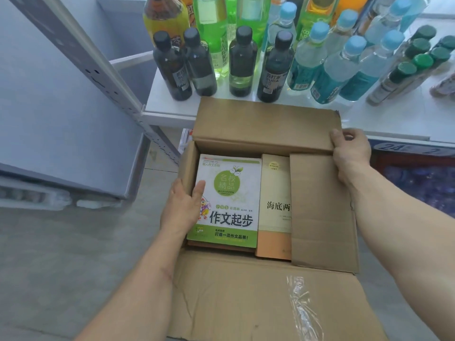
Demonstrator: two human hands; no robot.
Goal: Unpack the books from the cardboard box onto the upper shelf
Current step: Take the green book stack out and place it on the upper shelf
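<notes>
While the cardboard box (pixel 270 291) sat open below the shelf (pixel 369 116), the left hand (pixel 183 207) gripped the green book (pixel 227 200) by its left edge, thumb on the cover. The right hand (pixel 350 153) held back a flap (pixel 261 124). The book looked light, stiff and smooth, so its edge seemed a good place to hold. A tan book (pixel 275 207) lay beside it.

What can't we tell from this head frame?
- Beige book, head view: right part and title end hidden by the right box flap.
- Books under the green-and-white book: count hidden by it.
- Left hand fingers: hidden under that book's edge.
- Upper shelf: out of frame.
</notes>
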